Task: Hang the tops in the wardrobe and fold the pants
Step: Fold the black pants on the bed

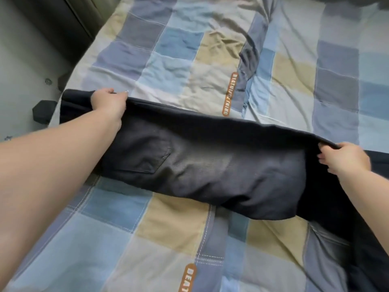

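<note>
A: While both hands pinch the far edge of the pants [210, 169], what could slip? The left hand [108, 102] has fingers curled over the edge near the waist end, and the right hand [347, 158] grips the same edge further down the leg.

B: The stretch between them sags a little — if one hand lets go early, I'd expect that layer to drop crooked and the fold to crease. The leg end trailing off at lower right could also drag the cloth askew.

A: And underneath?

B: The pants lie across a bed under a checked quilt [179, 220] in blue, grey and tan, already wrinkled — soft ground, so folds may not lie flat. Pale floor [23, 60] shows at left.
</note>
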Available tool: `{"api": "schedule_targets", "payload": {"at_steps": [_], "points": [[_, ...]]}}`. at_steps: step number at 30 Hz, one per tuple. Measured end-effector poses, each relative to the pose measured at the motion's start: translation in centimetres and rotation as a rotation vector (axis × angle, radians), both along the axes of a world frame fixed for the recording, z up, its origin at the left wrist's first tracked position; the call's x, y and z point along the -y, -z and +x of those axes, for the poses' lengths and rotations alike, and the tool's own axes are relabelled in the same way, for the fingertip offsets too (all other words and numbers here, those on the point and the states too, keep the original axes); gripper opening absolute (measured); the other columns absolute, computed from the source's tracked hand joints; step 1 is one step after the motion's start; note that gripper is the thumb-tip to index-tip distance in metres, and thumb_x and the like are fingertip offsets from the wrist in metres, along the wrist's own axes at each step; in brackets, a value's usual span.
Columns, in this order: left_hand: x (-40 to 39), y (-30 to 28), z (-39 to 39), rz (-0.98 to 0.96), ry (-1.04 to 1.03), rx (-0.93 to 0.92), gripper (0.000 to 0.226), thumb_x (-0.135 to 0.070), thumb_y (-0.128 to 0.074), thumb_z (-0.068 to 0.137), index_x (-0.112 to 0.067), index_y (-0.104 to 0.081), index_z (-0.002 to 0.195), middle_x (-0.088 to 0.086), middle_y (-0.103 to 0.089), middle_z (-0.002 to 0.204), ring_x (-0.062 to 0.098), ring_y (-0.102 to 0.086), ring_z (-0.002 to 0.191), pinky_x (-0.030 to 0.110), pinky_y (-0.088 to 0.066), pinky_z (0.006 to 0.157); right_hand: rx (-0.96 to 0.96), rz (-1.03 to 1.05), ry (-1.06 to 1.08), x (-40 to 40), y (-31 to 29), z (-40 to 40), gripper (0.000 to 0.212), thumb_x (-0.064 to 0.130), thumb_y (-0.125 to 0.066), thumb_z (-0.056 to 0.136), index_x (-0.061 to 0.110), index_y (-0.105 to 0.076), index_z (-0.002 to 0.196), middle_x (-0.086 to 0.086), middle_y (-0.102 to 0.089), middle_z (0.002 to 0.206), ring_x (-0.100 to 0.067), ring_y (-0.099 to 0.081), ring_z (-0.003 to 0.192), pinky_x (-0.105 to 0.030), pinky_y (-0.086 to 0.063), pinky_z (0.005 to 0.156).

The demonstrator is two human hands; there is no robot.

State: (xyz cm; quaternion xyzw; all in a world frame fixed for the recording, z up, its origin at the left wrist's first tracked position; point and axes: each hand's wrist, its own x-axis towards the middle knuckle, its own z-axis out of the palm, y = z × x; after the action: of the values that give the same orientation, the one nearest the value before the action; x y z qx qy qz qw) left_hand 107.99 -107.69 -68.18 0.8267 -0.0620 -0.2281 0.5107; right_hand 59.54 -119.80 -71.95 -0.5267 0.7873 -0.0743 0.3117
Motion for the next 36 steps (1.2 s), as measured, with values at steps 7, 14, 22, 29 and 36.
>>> {"api": "schedule_targets", "payload": {"at_steps": [7,14,22,29,36], "points": [[1.2,4.5,0.9,0.176,0.127,0.049,0.031,-0.022,-0.065,0.086,-0.016,-0.059,0.115,0.006,-0.053,0.128,0.027,-0.057,0.115,0.036,-0.047,0.100,-0.077,0.000,-0.012,0.4,2.9,3.3,0.037,0.041,-0.059,0.086,0.016,-0.060,0.114,-0.015,-0.068,0.107,-0.036,-0.064,0.099,-0.045,-0.048,0.095],[0.7,5.6,0.3,0.243,0.220,0.042,0.075,-0.019,-0.066,0.083,-0.016,-0.028,0.147,0.006,-0.041,0.141,0.022,-0.048,0.123,0.036,-0.044,0.103,-0.088,0.048,-0.120,-0.2,3.7,4.0,0.046,0.020,-0.051,0.093,0.017,-0.043,0.138,-0.014,-0.059,0.126,-0.035,-0.055,0.114,-0.037,-0.041,0.099],[0.6,3.5,-6.6,0.179,0.401,0.025,0.035,-0.011,-0.059,0.089,-0.011,-0.055,0.124,0.005,-0.063,0.112,0.016,-0.061,0.099,0.035,-0.052,0.091,0.041,0.007,-0.251,-2.2,3.0,5.1,0.053,0.017,-0.054,0.093,0.018,-0.038,0.143,-0.005,-0.049,0.141,-0.026,-0.048,0.125,-0.033,-0.036,0.105],[-0.9,3.7,-22.6,0.097,0.645,-0.232,0.013,-0.010,-0.059,0.091,-0.020,-0.062,0.099,-0.009,-0.064,0.086,0.002,-0.063,0.074,0.021,-0.049,0.067,0.415,0.143,-0.059,-14.1,2.5,-0.1,0.040,0.010,-0.057,0.092,0.023,-0.051,0.129,-0.002,-0.056,0.128,-0.007,-0.058,0.093,-0.044,-0.047,0.098],[-4.4,4.7,-38.4,0.113,0.692,-0.448,0.014,-0.012,-0.058,0.092,-0.018,-0.062,0.104,-0.007,-0.064,0.088,0.003,-0.063,0.076,0.023,-0.051,0.074,-0.023,0.349,-0.274,-22.0,2.2,-15.0,0.052,0.020,-0.058,0.091,0.018,-0.041,0.141,-0.004,-0.034,0.149,-0.019,-0.033,0.136,-0.029,-0.028,0.109]]}}
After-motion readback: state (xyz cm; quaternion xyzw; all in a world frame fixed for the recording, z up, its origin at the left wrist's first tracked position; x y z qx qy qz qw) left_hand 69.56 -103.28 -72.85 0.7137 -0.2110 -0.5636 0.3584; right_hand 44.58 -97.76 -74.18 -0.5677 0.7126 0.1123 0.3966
